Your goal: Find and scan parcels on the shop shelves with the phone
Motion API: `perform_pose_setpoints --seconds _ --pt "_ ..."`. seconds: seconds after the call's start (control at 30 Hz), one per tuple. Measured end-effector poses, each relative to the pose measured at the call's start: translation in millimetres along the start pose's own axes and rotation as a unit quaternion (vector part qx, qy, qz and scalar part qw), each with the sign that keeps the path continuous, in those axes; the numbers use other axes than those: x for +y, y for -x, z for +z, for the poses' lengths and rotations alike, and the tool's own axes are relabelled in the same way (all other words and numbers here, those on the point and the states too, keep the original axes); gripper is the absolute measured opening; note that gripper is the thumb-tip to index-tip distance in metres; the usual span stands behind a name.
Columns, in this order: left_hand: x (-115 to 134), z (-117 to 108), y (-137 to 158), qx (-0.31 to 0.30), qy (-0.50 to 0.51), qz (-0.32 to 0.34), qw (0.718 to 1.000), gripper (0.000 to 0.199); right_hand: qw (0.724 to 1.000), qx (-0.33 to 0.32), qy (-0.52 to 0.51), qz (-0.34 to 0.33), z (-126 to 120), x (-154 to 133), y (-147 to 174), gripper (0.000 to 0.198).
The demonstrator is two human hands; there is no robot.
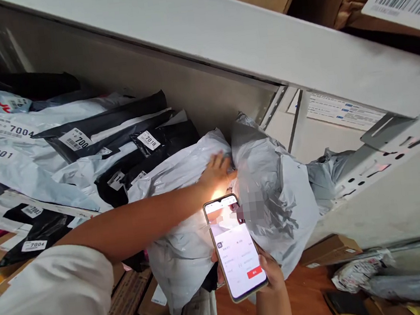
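Note:
My right hand [273,272] is wrapped round a smartphone [236,255], which it holds upright with the lit screen toward me. A camera picture fills the screen's upper part, with a form and a red button below. Bright light falls just beyond the phone's top edge. My left hand [216,171] reaches past the phone, its fingers spread against a white plastic mailing bag [181,173]. A grey-white plastic parcel [278,190] stands to the right of that hand, partly behind the phone. The left palm is partly lost in the glare.
Black and white mailing bags with numbered labels [150,140] lie along the shelf to the left. A white metal shelf beam [194,22] crosses above, with cartons on top. Cardboard boxes [330,250] and a wrapped parcel [363,269] lie on the floor at lower right.

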State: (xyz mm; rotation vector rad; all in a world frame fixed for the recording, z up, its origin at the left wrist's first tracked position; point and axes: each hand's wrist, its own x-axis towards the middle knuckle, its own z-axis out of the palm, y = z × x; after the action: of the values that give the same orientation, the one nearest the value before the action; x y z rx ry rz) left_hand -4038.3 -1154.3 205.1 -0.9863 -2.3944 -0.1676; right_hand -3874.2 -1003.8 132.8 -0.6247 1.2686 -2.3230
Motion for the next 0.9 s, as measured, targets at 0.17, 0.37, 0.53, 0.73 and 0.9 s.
perform_pose_setpoints --seconds 0.17,0.37,0.53,0.73,0.9 --pt "12 -22 42 0.044 -0.079 -0.215 0.972 0.066 0.997 -0.064 -0.019 -0.025 -6 -1 3 0.063" --pt "-27 -43 33 -0.130 -0.095 -0.061 0.985 0.052 0.998 -0.052 0.016 0.010 -1 -6 4 0.062" --pt "-62 -65 5 -0.141 -0.113 0.008 0.983 0.038 0.998 -0.050 0.039 0.012 0 -8 9 0.060" --pt "-2 -23 -52 -0.142 -0.113 -0.178 0.967 0.022 0.999 -0.040 0.032 0.015 -4 0 10 0.064" --pt "10 -3 -54 -0.057 -0.037 -0.162 0.984 0.032 0.999 -0.035 0.022 0.006 -3 1 11 0.058"
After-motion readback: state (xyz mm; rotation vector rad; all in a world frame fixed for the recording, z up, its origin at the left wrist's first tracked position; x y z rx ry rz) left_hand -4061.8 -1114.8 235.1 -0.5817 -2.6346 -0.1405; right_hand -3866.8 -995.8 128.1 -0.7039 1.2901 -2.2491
